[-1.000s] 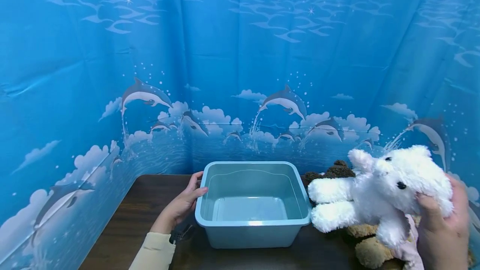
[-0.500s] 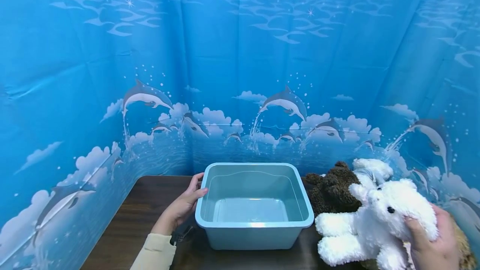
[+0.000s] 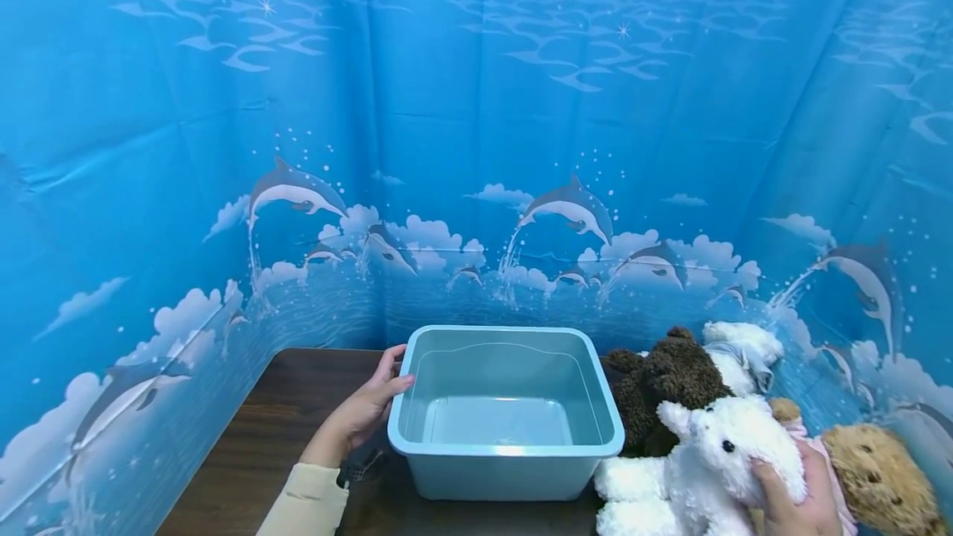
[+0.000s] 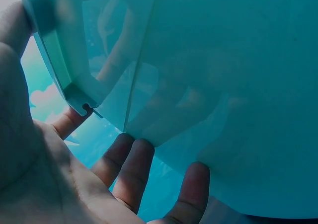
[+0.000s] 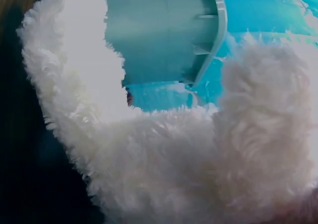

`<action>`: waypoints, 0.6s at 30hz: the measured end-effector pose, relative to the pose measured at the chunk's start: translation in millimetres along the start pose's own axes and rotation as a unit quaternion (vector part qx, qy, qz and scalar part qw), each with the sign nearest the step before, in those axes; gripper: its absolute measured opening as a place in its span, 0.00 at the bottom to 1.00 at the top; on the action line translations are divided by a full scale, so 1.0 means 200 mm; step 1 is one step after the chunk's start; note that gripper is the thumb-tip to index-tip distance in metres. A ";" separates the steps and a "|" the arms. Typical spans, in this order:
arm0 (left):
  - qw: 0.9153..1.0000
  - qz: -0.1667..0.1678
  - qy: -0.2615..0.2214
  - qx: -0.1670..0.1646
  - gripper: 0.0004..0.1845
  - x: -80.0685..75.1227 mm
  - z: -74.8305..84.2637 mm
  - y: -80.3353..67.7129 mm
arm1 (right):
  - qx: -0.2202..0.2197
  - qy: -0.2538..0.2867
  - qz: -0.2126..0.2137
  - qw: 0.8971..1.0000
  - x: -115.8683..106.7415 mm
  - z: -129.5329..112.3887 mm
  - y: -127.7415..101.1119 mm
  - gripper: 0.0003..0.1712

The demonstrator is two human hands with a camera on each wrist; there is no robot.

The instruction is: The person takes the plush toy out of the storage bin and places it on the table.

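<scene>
A light blue plastic bin (image 3: 506,470) stands empty on the dark wooden table (image 3: 283,404). My left hand (image 3: 361,412) rests flat against the bin's left wall, thumb on the rim. In the left wrist view its straight fingers (image 4: 129,169) touch the bin wall (image 4: 223,85). My right hand (image 3: 792,507) grips a fluffy white plush toy (image 3: 707,457) by its head, low at the bin's front right corner. In the right wrist view the white plush (image 5: 174,159) fills the frame, with the bin (image 5: 164,35) just behind it.
More plush toys lie to the right of the bin: a dark brown one (image 3: 666,387), a second white one (image 3: 740,346) behind it and a tan one (image 3: 882,466) at the far right. A blue dolphin-print curtain (image 3: 476,147) encloses the table on three sides.
My right hand has brought the white plush down from above the pile to table level beside the bin. The left hand and bin have not moved.
</scene>
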State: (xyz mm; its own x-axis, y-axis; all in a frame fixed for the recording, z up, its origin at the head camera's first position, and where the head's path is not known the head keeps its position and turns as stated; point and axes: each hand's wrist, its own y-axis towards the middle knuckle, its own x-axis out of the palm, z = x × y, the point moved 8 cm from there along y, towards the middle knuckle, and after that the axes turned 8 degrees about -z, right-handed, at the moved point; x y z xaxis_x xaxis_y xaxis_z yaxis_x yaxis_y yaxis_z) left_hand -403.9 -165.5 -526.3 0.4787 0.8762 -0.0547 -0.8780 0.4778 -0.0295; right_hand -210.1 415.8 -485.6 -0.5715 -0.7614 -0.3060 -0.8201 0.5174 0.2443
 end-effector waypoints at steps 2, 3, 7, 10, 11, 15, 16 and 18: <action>1.000 -0.002 0.000 -0.001 0.36 0.00 0.00 0.00 | -0.004 0.010 -0.001 1.000 0.02 0.01 -0.01 0.23; 1.000 -0.002 0.001 -0.001 0.36 0.00 -0.01 0.00 | -0.003 0.015 -0.004 1.000 0.03 0.02 -0.01 0.23; 1.000 -0.001 0.004 0.002 0.37 0.01 -0.02 0.00 | 0.010 0.044 0.007 0.999 0.05 0.09 -0.02 0.24; 1.000 -0.002 0.003 0.005 0.37 0.01 -0.02 0.00 | 0.025 0.031 -0.003 0.999 0.06 0.15 0.00 0.18; 1.000 -0.001 0.003 0.004 0.37 0.01 -0.02 0.00 | 0.043 0.010 -0.021 0.999 0.07 0.20 0.02 0.15; 1.000 0.003 0.002 0.002 0.37 0.00 -0.01 0.01 | 0.128 -0.081 -0.070 0.986 0.10 0.46 0.14 0.40; 1.000 0.004 0.002 0.001 0.37 0.00 -0.01 0.01 | 0.131 -0.081 -0.081 0.985 0.10 0.49 0.16 0.44; 1.000 0.004 0.002 0.001 0.37 -0.01 -0.01 0.01 | 0.118 -0.091 -0.067 0.987 0.09 0.49 0.17 0.42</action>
State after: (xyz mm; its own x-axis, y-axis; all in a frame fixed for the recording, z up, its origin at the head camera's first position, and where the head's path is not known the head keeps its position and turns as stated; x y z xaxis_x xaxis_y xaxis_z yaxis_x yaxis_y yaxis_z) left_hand -406.1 -165.8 -528.8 0.4710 0.8801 -0.0591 -0.8821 0.4703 -0.0269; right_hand -251.1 457.6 -572.3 -0.4346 -0.7580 -0.4863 -0.8605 0.5089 -0.0242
